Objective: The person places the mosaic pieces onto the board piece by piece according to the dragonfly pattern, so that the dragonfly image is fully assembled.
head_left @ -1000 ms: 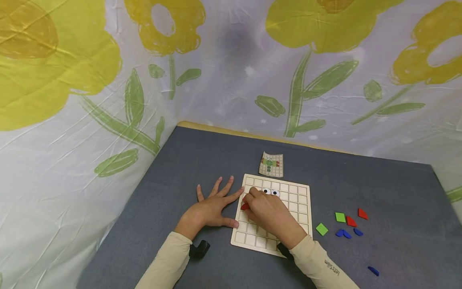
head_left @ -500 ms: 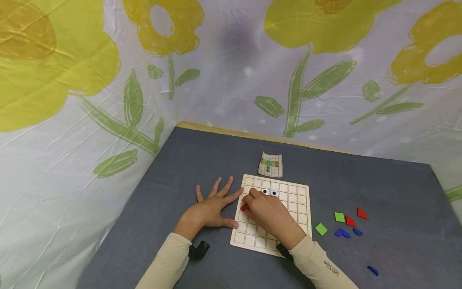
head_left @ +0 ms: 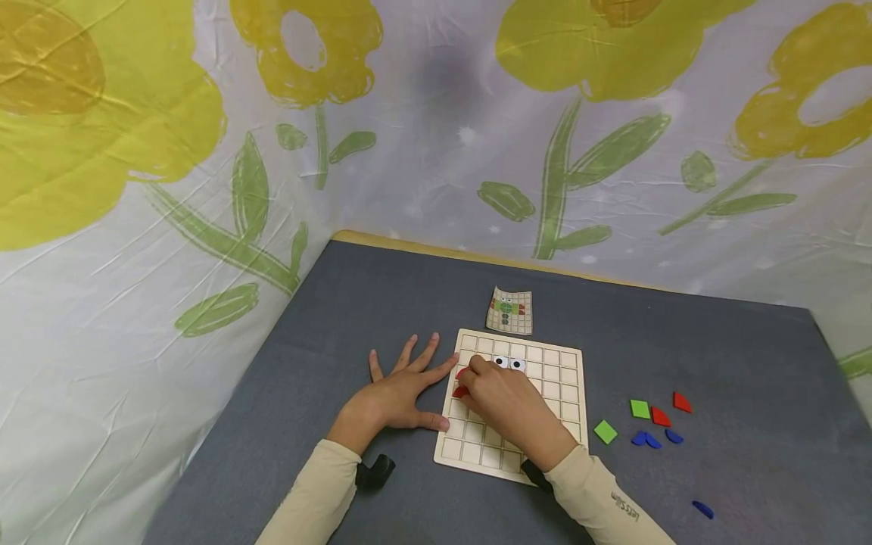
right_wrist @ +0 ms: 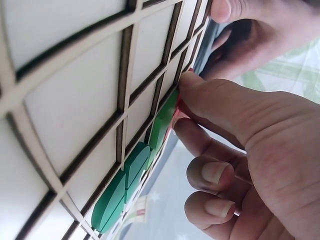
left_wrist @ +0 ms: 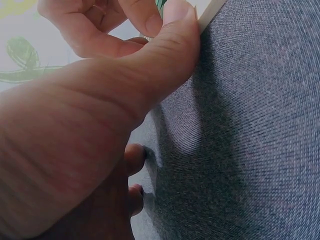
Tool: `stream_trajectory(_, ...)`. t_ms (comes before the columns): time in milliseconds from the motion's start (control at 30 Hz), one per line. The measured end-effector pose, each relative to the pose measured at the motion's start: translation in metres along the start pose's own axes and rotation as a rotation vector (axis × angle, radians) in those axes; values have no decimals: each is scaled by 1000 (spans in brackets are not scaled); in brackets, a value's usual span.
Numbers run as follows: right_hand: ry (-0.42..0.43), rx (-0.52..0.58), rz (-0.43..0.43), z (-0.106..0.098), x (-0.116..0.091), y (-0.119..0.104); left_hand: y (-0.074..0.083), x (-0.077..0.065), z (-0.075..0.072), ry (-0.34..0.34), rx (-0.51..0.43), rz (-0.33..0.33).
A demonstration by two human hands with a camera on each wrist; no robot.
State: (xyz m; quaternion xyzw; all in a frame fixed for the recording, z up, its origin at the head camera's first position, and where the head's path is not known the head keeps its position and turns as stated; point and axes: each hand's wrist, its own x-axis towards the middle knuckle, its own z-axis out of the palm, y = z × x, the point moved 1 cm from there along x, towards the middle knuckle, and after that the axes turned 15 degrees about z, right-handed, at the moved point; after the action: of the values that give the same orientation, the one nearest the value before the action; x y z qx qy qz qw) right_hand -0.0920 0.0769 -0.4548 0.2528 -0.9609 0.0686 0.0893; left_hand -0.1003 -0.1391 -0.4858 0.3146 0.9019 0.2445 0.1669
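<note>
Pinching a red piece [head_left: 460, 392] between curled thumb and finger, the right hand [head_left: 511, 401] leans over a wooden grid board [head_left: 569, 393] in the head view. Just beside it, the left hand [head_left: 402, 393] spreads its fingers apart, touching the board's edge. The red piece looks light, stiff and smooth, perhaps slippery, and is probably best held by its thin sides. The board's shallow cells serve as compartments; two eye pieces [head_left: 500, 362] sit side by side just beyond the right hand. Well to that hand's right, green squares [head_left: 639, 409], red quarter-rounds [head_left: 660, 416] and blue slivers [head_left: 703, 509] lie loose on the worktop [head_left: 381, 288]; beyond the hand lies a picture card [head_left: 509, 310].

In the left wrist view, the left hand's thumb rests against the board's pale edge, close to the right hand's bent fingers.

In the right wrist view, the red piece is mostly hidden at the right hand's thumb and fingertip; whether it is seated cannot be told. Beside them is a bright green piece [right_wrist: 162, 122], with dark green rounded pieces [right_wrist: 110, 200] in cells farther from the fingertips.
</note>
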Motion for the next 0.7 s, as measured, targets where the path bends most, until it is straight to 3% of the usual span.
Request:
stream_trajectory(200, 12, -10, 0, -4, -1, 2, 4, 0, -5, -23, 1, -20)
stream_trajectory(433, 5, 20, 16, -12, -4, 8, -3, -1, 1, 21, -7, 21)
stream_trajectory(700, -51, 89, 91, -18, -18, 35, 3, -3, -4, 1, -13, 8)
